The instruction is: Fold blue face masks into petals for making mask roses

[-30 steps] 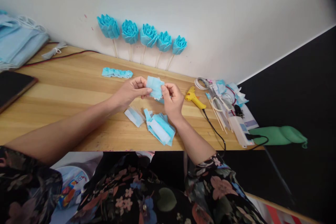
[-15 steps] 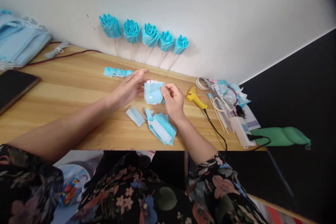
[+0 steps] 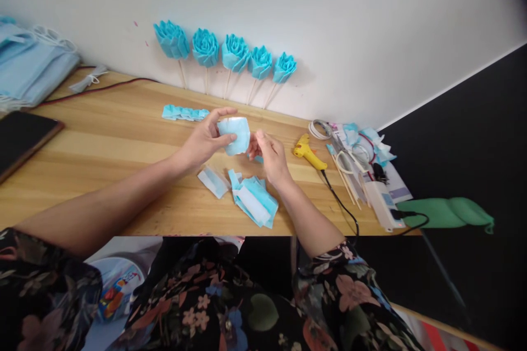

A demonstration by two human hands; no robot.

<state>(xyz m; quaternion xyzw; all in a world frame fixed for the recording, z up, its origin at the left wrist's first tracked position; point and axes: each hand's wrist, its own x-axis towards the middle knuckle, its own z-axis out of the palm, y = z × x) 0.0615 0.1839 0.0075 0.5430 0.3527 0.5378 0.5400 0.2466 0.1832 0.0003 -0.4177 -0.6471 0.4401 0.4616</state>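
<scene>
- A small light-blue piece of folded mask fabric (image 3: 234,134) is held up over the middle of the wooden bench (image 3: 123,137).
- The left hand (image 3: 203,140) pinches it between thumb and fingers along its left edge.
- The right hand (image 3: 267,154) sits at its 3 o'clock, fingers curled together close to the piece; whether they touch it cannot be told.
- At 6 o'clock, a stack of blue-and-white cut mask pieces (image 3: 254,203) lies on the bench, with a single white-blue strip (image 3: 213,181) at 7 o'clock.
- At 10 o'clock lies a pleated blue fabric strip (image 3: 184,113).
- At 12 o'clock, five blue fabric roses on wooden sticks (image 3: 224,57) lean against the white wall.
- At 3 o'clock, past the right hand, lies a yellow glue gun (image 3: 308,152) with a black cord.
</scene>
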